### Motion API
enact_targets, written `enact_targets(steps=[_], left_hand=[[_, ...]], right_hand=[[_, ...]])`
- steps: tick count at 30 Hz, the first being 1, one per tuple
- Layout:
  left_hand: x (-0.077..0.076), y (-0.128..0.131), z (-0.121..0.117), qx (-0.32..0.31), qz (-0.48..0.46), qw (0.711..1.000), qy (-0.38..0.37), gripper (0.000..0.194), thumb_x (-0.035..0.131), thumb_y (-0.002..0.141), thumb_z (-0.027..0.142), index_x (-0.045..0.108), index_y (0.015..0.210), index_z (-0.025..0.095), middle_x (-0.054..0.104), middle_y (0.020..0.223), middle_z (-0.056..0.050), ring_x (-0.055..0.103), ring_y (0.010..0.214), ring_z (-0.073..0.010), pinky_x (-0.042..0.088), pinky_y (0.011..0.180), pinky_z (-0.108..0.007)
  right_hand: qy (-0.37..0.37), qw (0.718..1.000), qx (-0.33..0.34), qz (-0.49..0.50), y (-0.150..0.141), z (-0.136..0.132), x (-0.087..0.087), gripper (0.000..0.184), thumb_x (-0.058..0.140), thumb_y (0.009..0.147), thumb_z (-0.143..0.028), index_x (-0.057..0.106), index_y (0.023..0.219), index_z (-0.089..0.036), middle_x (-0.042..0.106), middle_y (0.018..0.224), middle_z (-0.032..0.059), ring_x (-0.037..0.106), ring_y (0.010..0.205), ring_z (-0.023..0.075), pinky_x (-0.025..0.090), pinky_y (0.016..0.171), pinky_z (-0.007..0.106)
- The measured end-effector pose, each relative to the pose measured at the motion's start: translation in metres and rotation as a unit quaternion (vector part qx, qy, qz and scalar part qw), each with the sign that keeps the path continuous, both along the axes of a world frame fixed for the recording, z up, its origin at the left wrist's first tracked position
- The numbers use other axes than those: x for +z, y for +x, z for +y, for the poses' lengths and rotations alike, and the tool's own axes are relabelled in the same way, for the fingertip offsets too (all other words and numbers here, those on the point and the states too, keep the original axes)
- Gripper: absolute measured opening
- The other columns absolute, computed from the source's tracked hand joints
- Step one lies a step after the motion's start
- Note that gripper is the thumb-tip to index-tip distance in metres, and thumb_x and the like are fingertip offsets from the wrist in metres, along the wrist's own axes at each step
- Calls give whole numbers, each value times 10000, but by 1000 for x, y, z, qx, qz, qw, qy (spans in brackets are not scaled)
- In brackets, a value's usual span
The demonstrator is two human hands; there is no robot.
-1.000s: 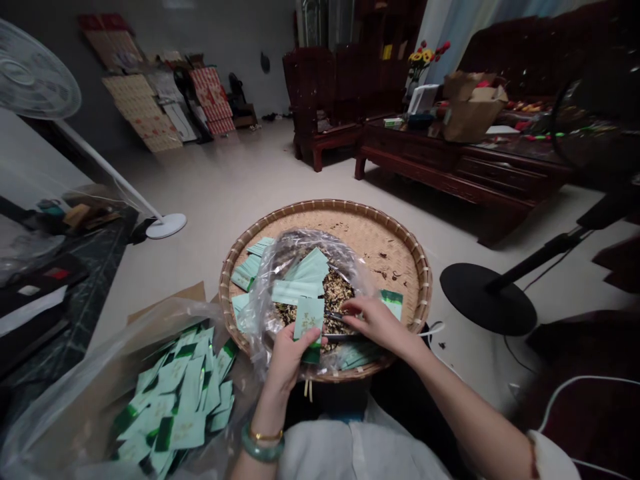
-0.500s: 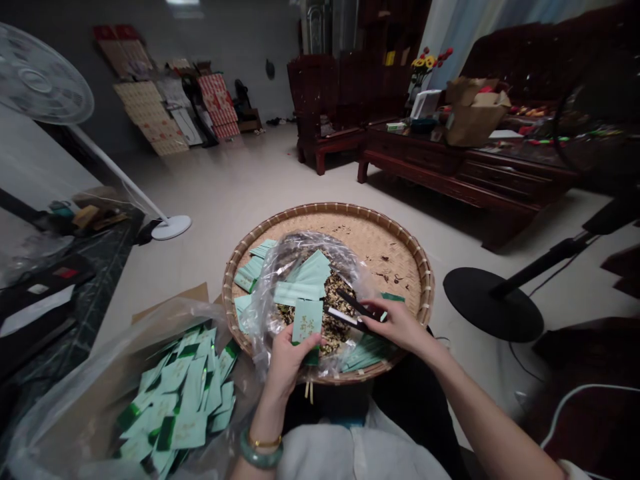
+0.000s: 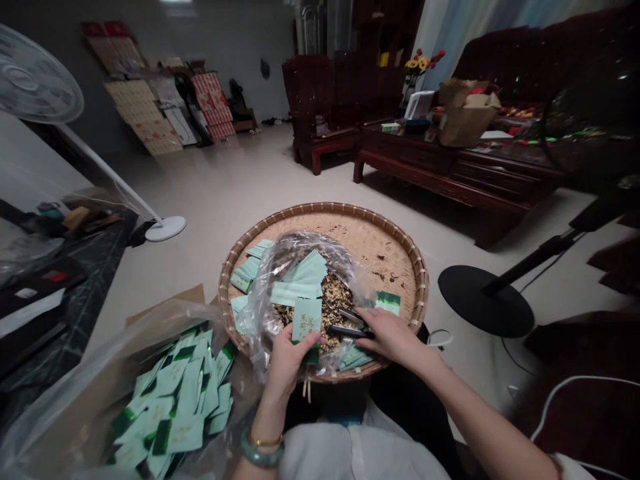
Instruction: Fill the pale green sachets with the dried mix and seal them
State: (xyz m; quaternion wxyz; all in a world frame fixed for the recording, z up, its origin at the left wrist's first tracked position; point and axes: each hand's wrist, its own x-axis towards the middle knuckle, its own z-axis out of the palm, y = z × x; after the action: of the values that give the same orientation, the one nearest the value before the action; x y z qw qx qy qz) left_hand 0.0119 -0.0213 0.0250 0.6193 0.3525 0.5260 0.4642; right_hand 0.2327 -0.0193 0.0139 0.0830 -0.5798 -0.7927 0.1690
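Observation:
My left hand [image 3: 290, 357] grips a light green sachet [image 3: 307, 320] with gold lettering upright, thumb across its lower front. My right hand [image 3: 393, 337] is closed around a black hand-held clamp [image 3: 350, 327], its two long jaws parted and pointing left at the sachet, a small gap between them. Beneath both lies an open clear plastic bag [image 3: 260, 320] of loose dried tea [image 3: 337, 293], with a fan of flat green sachets [image 3: 303, 283] on top. This rests in a round woven bamboo tray [image 3: 350, 213]. More sachets [image 3: 387, 302] lie in the tray beside my right hand.
At the lower left, a plastic-lined box [image 3: 65, 407] holds a heap of green sachets [image 3: 175, 400]. A white standing fan [image 3: 165, 228] is at the left, a black fan base [image 3: 485, 300] at the right. Behind stands a dark wooden table [image 3: 450, 173] with a paper bag [image 3: 467, 113].
My right hand has shifted slightly down and left and the clamp has turned, so its white inner strip no longer shows. The left hand keeps the sachet in place. The view has drifted a little.

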Motion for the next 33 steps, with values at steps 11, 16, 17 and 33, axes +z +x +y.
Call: enact_targets(steps=[11,16,17,33], left_hand=[[-7,-1,0,-30,34,999,13,369,805,583,376,675,805,112,725,661,-71,669,628,-188,508,620,-263],[-4,3,-1,-54,63,996,26,325,795,596,353,675,783,115,723,653,-65,663,609,-184,500,605,-257],[-4,4,-2,-58,69,996,28,316,794,596,346,676,777,115,723,651,-66,663,607,-185,499,604,-257],[0,-9,-3,-69,-3,997,-38,479,747,595,539,635,774,108,711,655,-67,683,550,-185,494,454,-210]], right_hand=[[-65,947,-100,298,13,9,33,529,633,761,-444,605,1207,-159,665,1158,100,619,1037,278,470,891,374],[-115,946,-28,302,-10,22,58,482,629,772,-456,643,1170,-185,671,1155,78,627,996,276,481,848,369],[-122,945,-19,303,-15,25,59,465,622,779,-453,651,1159,-186,683,1131,74,634,964,271,484,824,362],[-123,932,-25,341,-24,44,46,319,536,834,-412,686,943,-152,653,720,14,527,596,130,366,531,224]])
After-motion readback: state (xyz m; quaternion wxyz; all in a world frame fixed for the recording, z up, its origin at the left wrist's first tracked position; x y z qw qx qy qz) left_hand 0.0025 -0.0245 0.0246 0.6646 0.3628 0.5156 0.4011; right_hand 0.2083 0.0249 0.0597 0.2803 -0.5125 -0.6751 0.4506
